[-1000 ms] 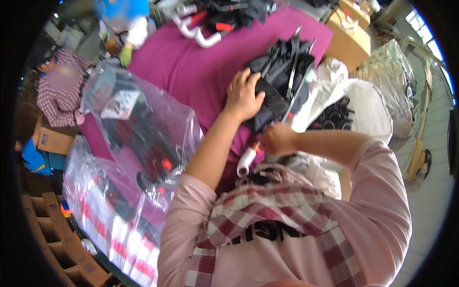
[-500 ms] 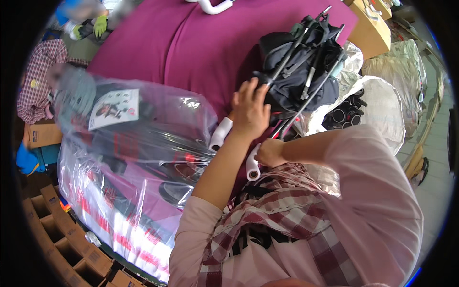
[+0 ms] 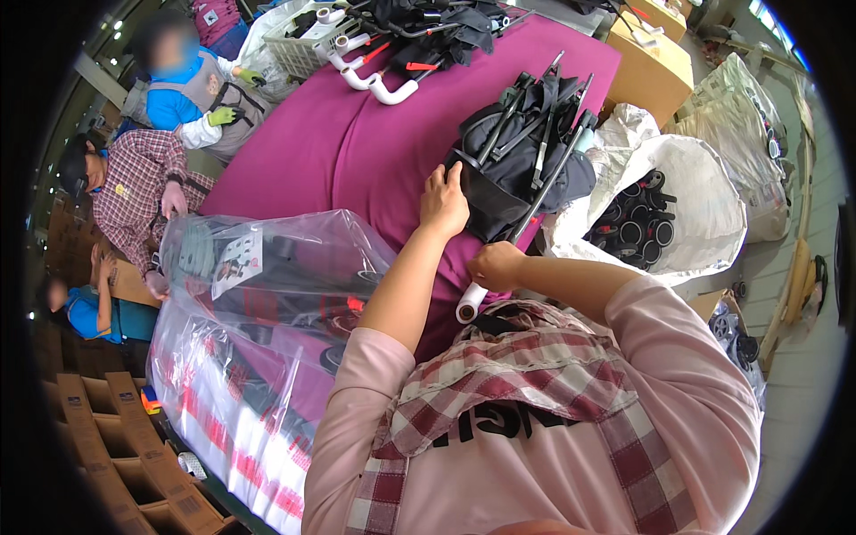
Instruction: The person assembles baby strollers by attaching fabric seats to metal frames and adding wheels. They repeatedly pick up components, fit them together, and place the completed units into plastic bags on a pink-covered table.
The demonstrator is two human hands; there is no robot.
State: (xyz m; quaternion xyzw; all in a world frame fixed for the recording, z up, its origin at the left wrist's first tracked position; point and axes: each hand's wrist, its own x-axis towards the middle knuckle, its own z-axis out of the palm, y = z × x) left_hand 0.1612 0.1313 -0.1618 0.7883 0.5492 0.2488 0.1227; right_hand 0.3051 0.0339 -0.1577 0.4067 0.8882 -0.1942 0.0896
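A folded stroller frame with black fabric (image 3: 526, 143) lies on the purple-covered table (image 3: 374, 152) in front of me. My right hand (image 3: 497, 266) is closed around its near tube, just above a white-wrapped handle grip (image 3: 470, 301). At the near left edge of the black fabric is my left hand (image 3: 444, 203), fingers stretched out and touching it. What the left fingertips do at that edge is partly hidden. Left of my left arm lies a clear plastic bag (image 3: 294, 236) over a stroller with dark parts and a printed sheet.
More folded frames with white handles (image 3: 392, 92) lie at the table's far end. White sacks, one holding black wheels (image 3: 635, 223), stand on the right near a cardboard box (image 3: 651, 67). Co-workers (image 3: 134, 183) stand at the left, one touching the bag. Partitioned cartons (image 3: 134, 446) stand lower left.
My view has tilted up, showing more of the far table and the co-workers. My left hand has come down along the fabric's edge, and my right hand keeps its hold by the white grip.
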